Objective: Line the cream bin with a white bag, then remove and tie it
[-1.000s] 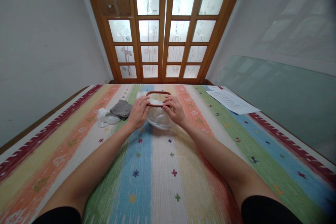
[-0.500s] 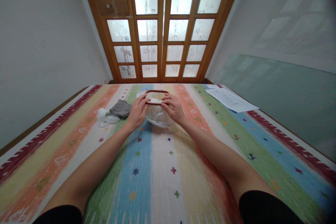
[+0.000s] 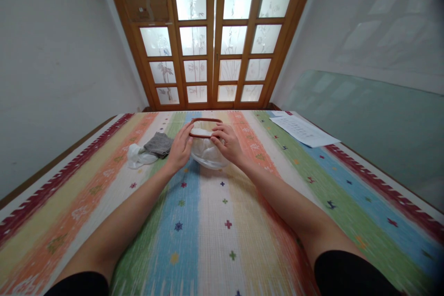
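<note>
A container with a rounded rectangular brown rim (image 3: pixel 201 136) stands toward the far end of the table, its inside pale. White, thin, crumpled plastic (image 3: pixel 208 155) surrounds its lower part. My left hand (image 3: pixel 180 146) holds the left side of the rim, its fingers lying along the edge. At the near right corner, my right hand (image 3: pixel 227 142) grips the rim with thumb and bent fingers. A folded grey cloth (image 3: pixel 158 144) lies left of my left hand, beside a crumpled white plastic bag (image 3: pixel 138 157).
A striped, patterned tablecloth (image 3: pixel 211 222) covers the table. Printed paper sheets (image 3: pixel 303 130) lie at the far right. A pale green glass panel (image 3: pixel 374 115) leans on the right wall. Wooden doors with frosted panes (image 3: pixel 214 55) stand beyond the table.
The fingers of my left hand have shifted from the rim's near left corner to along its left side. My right hand stays at the right corner. The view has moved slightly.
</note>
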A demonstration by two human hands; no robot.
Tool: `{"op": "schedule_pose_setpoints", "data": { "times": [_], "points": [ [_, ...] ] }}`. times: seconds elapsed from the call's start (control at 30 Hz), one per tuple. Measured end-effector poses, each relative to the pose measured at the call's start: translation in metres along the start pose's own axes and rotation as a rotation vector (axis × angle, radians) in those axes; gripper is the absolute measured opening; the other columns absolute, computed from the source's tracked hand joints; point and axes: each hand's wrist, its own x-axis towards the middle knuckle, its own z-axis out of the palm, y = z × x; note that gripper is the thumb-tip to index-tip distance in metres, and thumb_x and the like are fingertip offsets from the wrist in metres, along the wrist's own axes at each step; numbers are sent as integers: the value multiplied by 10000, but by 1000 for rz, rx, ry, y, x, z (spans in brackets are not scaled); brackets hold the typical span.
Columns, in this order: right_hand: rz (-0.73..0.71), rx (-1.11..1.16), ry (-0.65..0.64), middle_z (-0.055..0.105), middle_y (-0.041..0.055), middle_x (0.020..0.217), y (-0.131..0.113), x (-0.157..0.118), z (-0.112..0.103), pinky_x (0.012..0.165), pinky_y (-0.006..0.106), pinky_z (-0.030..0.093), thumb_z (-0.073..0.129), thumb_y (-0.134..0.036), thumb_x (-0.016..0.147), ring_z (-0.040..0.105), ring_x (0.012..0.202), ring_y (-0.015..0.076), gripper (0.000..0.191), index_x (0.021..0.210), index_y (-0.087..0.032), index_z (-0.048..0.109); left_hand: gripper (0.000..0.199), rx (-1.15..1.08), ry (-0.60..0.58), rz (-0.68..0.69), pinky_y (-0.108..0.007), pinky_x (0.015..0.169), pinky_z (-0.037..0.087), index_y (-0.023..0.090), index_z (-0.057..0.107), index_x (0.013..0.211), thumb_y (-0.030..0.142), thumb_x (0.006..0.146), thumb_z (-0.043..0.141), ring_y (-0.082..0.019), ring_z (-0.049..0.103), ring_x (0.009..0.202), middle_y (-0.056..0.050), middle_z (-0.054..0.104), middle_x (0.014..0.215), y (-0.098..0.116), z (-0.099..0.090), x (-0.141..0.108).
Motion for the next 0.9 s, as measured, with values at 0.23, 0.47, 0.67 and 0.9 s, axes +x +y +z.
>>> {"op": "schedule_pose_setpoints", "data": {
  "times": [0.23,0.47,0.67,0.9],
  "points": [
    [-44,25,28,731,83,1042,-2,0,-2,1103,570,480,662,-394,973,633,1205,305,156,882,-277,711,517,-11,-18,-9,-543,1302,296,240,438,1585,358,1084,392,-264,402,1547,-121,455,1642,-4,1,-2],
    [-24,45,-5,752,70,998,1,1,-3,1128,573,461,615,-405,1002,662,1175,293,202,873,-278,703,427,-31,5,-20,-532,1279,328,204,532,1455,327,1055,446,-268,449,1503,-144,507,1579,0,1,0],
    [-35,63,-4,764,75,1102,-3,2,-5,1154,543,451,607,-390,1016,671,1207,275,181,925,-270,710,330,-111,10,-89,-508,1228,378,218,562,1323,296,1006,509,-269,524,1407,-128,580,1466,-2,0,1],
    [140,22,87,742,89,1153,-2,2,-10,1046,485,513,564,-444,1022,670,1147,266,266,875,-259,688,373,-178,-1,-164,-462,1173,422,227,563,1333,333,976,575,-265,582,1305,-100,626,1382,-4,-1,1]
  ]
}}
